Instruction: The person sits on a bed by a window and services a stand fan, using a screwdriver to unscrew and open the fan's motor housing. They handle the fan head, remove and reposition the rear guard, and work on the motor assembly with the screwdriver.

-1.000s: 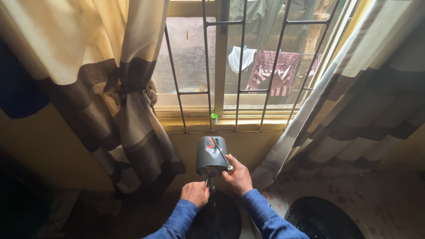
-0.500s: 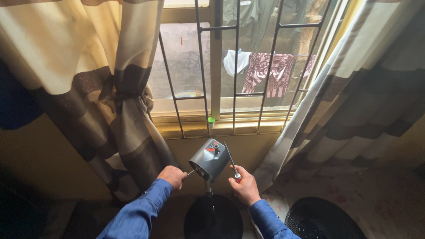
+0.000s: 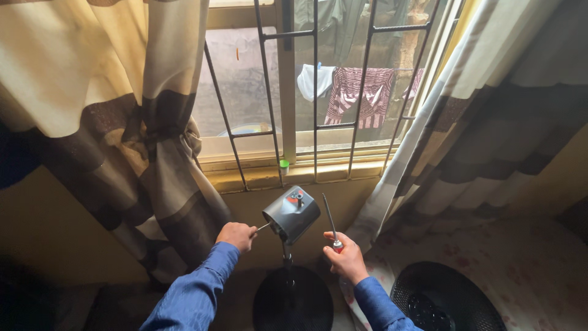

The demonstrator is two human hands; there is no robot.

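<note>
Grey metal marks the fan motor housing in the head view; it sits tilted on its thin pole between both hands, just below the window sill. Left hand pinches the thin shaft poking out leftward from the housing's front. Right hand is closed around a red-handled screwdriver, blade pointing up, just right of the housing and apart from it. Left hand is the one in contact.
</note>
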